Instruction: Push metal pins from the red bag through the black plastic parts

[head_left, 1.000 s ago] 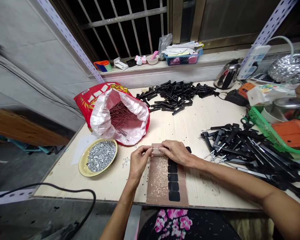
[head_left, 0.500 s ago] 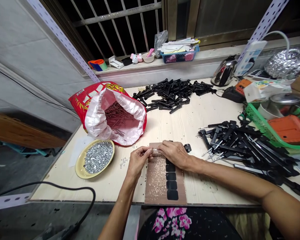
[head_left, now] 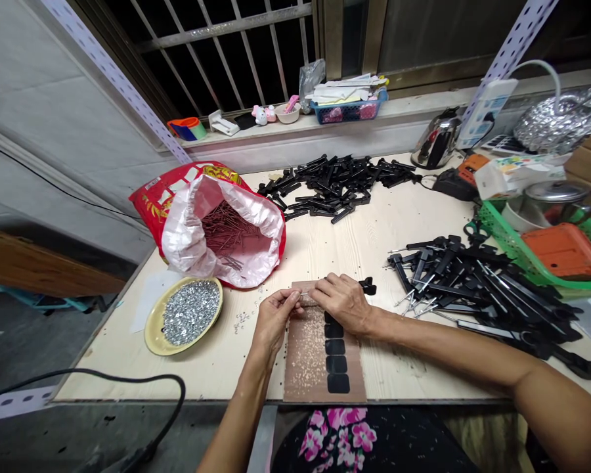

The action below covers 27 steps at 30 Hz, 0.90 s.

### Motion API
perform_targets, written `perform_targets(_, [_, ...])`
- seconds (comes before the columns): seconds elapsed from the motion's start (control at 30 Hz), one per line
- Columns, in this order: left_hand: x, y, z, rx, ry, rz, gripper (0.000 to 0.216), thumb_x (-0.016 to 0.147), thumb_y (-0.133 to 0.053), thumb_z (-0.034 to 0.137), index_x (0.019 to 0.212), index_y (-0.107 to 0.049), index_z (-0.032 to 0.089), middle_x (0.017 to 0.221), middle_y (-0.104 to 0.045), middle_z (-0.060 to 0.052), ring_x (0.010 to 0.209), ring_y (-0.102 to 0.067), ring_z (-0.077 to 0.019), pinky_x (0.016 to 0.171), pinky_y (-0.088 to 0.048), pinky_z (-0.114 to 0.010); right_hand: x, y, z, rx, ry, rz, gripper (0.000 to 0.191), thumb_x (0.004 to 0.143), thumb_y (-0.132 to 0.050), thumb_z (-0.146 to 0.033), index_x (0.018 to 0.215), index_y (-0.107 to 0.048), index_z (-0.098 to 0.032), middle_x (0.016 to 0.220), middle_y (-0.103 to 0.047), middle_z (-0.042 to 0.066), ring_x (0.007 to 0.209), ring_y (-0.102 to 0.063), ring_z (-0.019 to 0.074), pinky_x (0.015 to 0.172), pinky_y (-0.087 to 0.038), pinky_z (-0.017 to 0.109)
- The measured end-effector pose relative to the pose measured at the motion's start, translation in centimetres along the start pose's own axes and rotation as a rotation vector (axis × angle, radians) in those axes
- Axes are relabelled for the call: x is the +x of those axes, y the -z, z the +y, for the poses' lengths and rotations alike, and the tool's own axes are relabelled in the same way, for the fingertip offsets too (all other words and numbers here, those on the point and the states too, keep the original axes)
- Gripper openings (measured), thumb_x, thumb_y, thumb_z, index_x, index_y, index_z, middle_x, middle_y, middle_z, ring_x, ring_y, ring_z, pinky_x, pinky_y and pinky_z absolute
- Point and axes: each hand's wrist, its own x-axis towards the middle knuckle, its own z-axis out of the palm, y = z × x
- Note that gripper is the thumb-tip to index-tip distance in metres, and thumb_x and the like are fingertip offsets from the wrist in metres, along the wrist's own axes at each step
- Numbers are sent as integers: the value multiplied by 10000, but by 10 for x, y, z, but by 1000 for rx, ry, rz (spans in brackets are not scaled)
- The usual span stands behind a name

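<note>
A brown board lies at the table's front edge, with a row of black square pads along its right side and pale specks on its left. At its far end my left hand pinches a thin metal rod. My right hand is closed over a black plastic part, whose end sticks out past the knuckles; the fingers hide the rest. Both hands nearly meet at the rod. Left of the board are small loose metal pieces and a yellow bowl of small metal washers.
A red bag of long thin screws lies open behind the bowl. Black plastic parts are heaped at the back; black parts with metal rods pile up at right. Beyond them stand a green basket and a kettle.
The view has shifted slightly. Both hands stay at the board's far end, with the right fingers raised a little and less of the rod showing between the hands.
</note>
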Motion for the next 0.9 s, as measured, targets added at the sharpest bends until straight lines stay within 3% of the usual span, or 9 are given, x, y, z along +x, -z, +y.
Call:
perform_targets(0.23, [-1, 2, 0, 95, -58, -9, 277, 640, -773, 324, 789, -682, 109, 597, -620, 6, 513, -560, -90, 535, -453, -209, 0, -4, 2, 179, -176, -113, 236, 956, -429, -298, 874, -609, -171, 802, -611, 26, 668, -531, 127, 572, -337, 253])
perform_targets(0.43, [-1, 1, -2, 162, -75, -20, 257, 672, -751, 327, 791, -679, 111, 601, -614, 6, 524, -561, -91, 546, -450, -207, -3, -6, 7, 157, -138, -118, 241, 962, -415, -299, 912, -618, -178, 847, -603, 36, 703, -534, 127, 595, -341, 246])
perform_targets(0.7, [0, 1, -5, 163, -54, -57, 262, 676, -747, 345, 778, -675, 116, 604, -620, 2, 519, -557, -93, 545, -453, -211, -5, -1, 8, 315, -197, -169, 170, 942, -463, -300, 964, -567, -166, 927, -576, 41, 724, -533, 121, 585, -358, 232])
perform_targets(0.9, [-1, -4, -4, 221, -67, -56, 256, 680, -741, 347, 767, -672, 117, 591, -605, 13, 527, -559, -94, 551, -445, -208, -7, -4, 15, 465, -233, -200, 234, 959, -425, -288, 849, -584, -155, 795, -575, 18, 706, -518, 120, 634, -372, 240])
